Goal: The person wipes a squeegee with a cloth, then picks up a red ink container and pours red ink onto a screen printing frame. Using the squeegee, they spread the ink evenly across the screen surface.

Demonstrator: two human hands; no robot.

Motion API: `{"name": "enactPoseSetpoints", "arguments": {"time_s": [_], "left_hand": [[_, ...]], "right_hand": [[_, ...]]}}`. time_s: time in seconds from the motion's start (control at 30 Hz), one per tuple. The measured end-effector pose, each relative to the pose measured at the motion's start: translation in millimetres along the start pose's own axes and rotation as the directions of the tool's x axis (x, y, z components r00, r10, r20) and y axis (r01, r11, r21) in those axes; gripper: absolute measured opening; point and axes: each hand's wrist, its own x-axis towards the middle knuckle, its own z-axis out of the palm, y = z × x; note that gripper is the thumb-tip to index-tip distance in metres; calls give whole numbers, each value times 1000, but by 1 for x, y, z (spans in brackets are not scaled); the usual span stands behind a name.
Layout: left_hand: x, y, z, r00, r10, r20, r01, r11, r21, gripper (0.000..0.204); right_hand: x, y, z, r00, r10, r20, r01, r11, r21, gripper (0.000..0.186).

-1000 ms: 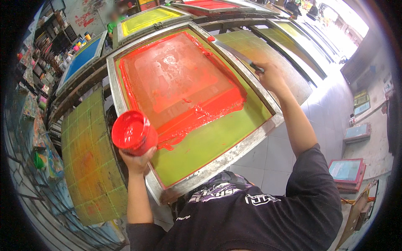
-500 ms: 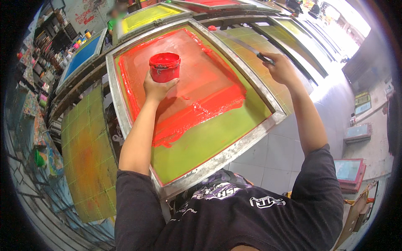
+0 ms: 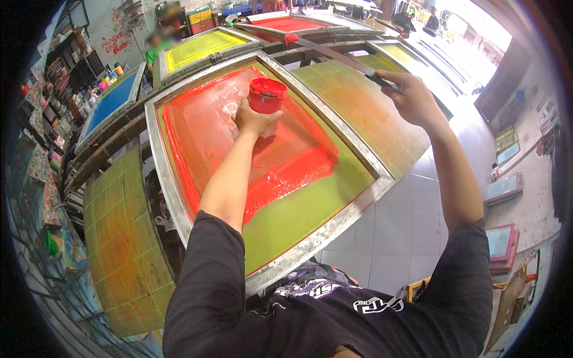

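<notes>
My left hand (image 3: 252, 122) grips a red ink bucket (image 3: 267, 96) with a smeared rim, held over a mesh screen (image 3: 304, 215) in a worn metal frame (image 3: 334, 224). Bright red ink (image 3: 298, 170) covers much of the mesh and lies thick along its edges, with bare olive mesh at the near end. My right hand (image 3: 406, 95) is closed on the dark handle of a long flat metal spatula (image 3: 334, 53), raised above the far right corner of the frame. A lump of red ink is on the spatula's tip (image 3: 291, 38).
Grid-lined platens (image 3: 113, 238) flank the screen on both sides. Yellow (image 3: 203, 48), blue (image 3: 110, 101) and red (image 3: 283, 24) screens stand behind. People (image 3: 155, 53) are at the back left and far right. Tiled floor (image 3: 394, 232) shows to the right, framed screens (image 3: 501, 244) along the wall.
My left hand has carried the bucket from the lower left up over the inked middle of the screen. My right hand has moved right and slightly up, lifting the spatula's inked tip above the far frame edge.
</notes>
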Motion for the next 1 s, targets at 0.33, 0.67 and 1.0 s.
{"name": "enactPoseSetpoints", "arguments": {"time_s": [0.33,0.67,1.0], "left_hand": [[-25,21,-60,958,149,-246,-212,944,-254,79],[-160,4,-179,844,307,-440,-316,947,55,78],[-295,-13,-235,794,282,-538,-124,942,312,79]], "right_hand": [[-42,-9,-25,956,-291,38,287,954,88,39],[-67,-40,-23,775,-617,133,564,772,295,40],[-83,-70,-2,574,-781,247,679,622,390,39]]}}
